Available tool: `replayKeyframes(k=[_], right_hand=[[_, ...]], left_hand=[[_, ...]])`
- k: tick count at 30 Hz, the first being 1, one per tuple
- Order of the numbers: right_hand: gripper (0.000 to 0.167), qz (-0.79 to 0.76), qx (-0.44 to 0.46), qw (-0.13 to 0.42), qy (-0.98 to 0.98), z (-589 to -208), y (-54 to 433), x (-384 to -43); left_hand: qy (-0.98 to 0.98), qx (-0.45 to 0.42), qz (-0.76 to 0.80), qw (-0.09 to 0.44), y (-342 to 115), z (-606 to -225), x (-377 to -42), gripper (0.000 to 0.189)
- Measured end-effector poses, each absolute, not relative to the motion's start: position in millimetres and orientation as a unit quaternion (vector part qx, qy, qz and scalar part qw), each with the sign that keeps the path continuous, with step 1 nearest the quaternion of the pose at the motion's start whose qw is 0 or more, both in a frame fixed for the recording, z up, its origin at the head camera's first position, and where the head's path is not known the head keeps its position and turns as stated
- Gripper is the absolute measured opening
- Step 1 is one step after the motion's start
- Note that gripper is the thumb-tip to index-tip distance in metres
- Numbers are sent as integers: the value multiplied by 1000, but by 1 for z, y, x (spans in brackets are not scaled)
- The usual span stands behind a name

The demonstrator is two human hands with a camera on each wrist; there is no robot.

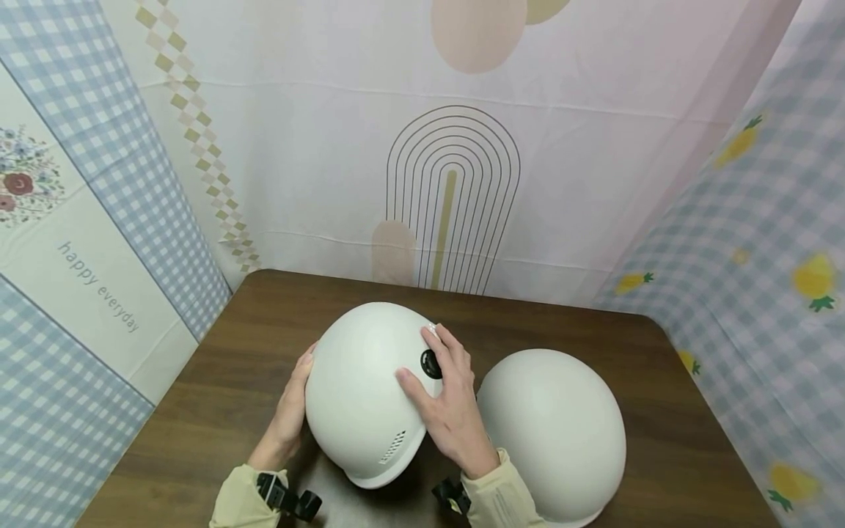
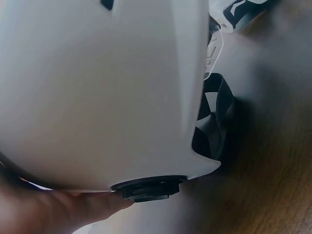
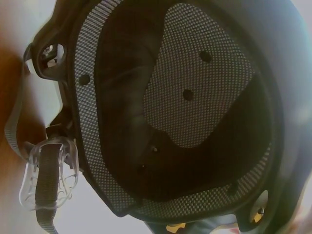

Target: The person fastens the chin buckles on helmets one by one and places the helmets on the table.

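By the left hand [image 1: 288, 408], fingers partly hidden, the white helmet [image 1: 363, 374] is gripped on one side; it is held tipped between both hands; its other side, near a black knob [image 1: 430, 364], is gripped by the right hand [image 1: 452, 411]; right of that, a second helmet [image 1: 554, 433] is seen; holding seems the step; next, a steady grip is likely needed.

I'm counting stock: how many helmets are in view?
2: the first helmet between the left hand and right hand, the second helmet right of it on the table.
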State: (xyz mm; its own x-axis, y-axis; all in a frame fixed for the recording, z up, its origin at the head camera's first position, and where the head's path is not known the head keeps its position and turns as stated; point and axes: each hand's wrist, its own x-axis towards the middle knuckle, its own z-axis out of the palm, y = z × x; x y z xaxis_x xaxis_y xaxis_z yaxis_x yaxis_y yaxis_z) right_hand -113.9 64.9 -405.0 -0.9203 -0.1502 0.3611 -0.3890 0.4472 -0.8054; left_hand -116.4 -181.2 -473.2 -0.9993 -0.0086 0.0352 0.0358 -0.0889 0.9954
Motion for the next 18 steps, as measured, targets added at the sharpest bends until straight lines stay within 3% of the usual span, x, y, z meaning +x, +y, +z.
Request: replayKeyframes(k=[18], right_hand=[[59, 495, 173, 115, -844, -401, 61, -117]], left_hand=[[-667, -11, -745, 14, -182, -474, -116, 61]])
